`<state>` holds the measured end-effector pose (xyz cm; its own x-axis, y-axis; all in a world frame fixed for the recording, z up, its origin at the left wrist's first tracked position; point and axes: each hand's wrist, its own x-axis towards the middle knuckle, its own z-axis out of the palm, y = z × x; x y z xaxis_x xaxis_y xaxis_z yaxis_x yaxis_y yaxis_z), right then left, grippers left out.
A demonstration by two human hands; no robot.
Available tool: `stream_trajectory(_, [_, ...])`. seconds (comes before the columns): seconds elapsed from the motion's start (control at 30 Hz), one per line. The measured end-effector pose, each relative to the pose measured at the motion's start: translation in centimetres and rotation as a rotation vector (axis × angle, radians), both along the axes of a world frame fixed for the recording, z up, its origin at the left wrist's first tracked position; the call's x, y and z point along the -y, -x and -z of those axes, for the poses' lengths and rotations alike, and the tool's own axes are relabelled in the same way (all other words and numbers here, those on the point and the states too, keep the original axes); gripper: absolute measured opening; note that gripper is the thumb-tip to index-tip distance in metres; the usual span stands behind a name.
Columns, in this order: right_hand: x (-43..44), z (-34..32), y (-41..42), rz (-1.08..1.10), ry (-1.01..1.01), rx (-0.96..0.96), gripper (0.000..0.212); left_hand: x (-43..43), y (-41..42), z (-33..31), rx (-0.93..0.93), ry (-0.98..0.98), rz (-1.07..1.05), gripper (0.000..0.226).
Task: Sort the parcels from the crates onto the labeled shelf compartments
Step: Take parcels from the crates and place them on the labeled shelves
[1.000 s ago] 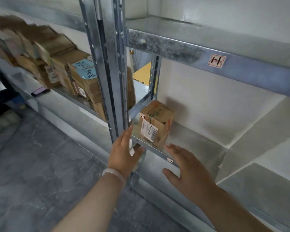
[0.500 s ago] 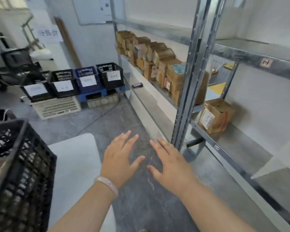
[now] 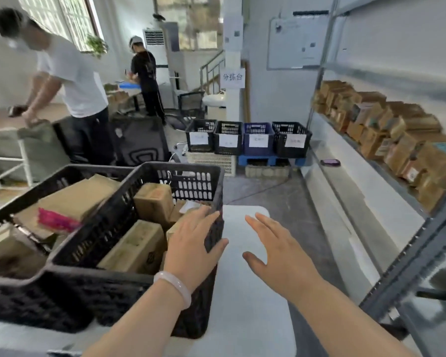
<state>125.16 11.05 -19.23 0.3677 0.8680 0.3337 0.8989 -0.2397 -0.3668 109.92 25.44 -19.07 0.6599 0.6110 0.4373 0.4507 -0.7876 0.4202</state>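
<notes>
- Far black slatted plastic crate (image 3: 23, 202): flat brown cardboard parcels with a pink packet (image 3: 57, 220) lying on top. That loose packet could slide off if I drag out a parcel under it.
- Near black slatted plastic crate (image 3: 139, 287): the brown cardboard boxes (image 3: 137, 246) I have to sort sit packed close inside, some tilted. Pulling one could snag its neighbours on the slats.
- My left hand (image 3: 191, 248): fingers straight and spread over the crate's right rim, thumb outside the wall, holding nothing. I cannot tell whether it touches the rim.
- My right hand (image 3: 276, 256): fingers spread wide and empty, above the white tabletop (image 3: 242, 305), apart from the crate. Grabbing one-handed risks dropping a box – the crate wall stands between this hand and the parcels.
- Around me: a person in a white shirt (image 3: 70, 81) bends at a table far left; four labelled crates (image 3: 247, 137) stand in a row on the floor ahead.
- Grey metal shelf (image 3: 371, 181) on the right: a row of brown parcels (image 3: 397, 135) already fills one compartment – I could misfile there. A dark phone (image 3: 330, 162) lies on the ledge.
</notes>
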Motion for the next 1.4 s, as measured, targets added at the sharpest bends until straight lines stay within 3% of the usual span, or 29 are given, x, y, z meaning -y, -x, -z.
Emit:
stream_trajectory(0.13, [-6.4,-0.4,3.4,-0.008,0.010,-0.020,0.068,-5.6,3.3,1.5,-0.042,0.154,-0.091,0.059])
stream_trajectory(0.27, [-11.7,-0.5,5.6,0.048,0.027,-0.031,0.067,-11.2,3.6,3.4,-0.182,0.345,-0.028,0.066])
stream_trajectory(0.47, [-14.9,0.7,6.6,0.224,0.032,-0.097,0.064,-15.0,0.6,5.6,-0.359,0.516,0.102,0.076])
stream_trajectory(0.57, [-15.6,1.3,7.2,0.288,0.025,-0.110,0.062,-16.4,0.3,6.4,-0.402,0.669,0.054,0.073])
stream_trajectory(0.63, [-16.0,1.5,7.6,0.310,0.018,-0.125,0.060,-17.6,0.5,7.1,-0.412,0.689,0.044,0.069])
stream_trajectory(0.9, [-17.5,1.7,8.2,0.368,0.019,-0.121,0.059,-18.8,-0.5,6.6,-0.535,0.662,0.047,0.089])
stream_trajectory(1.03, [-17.6,1.9,8.3,0.391,0.028,-0.137,0.057,-21.2,0.6,6.5,-0.428,0.847,0.090,0.081])
stream_trajectory(1.2, [-19.1,1.5,8.7,0.377,0.037,-0.170,0.057,-24.2,3.5,6.4,0.000,1.180,0.115,0.051])
stream_trajectory(1.4, [-21.4,0.9,9.0,0.346,-0.045,-0.334,0.067,-25.2,6.0,4.3,0.273,1.279,0.300,0.054])
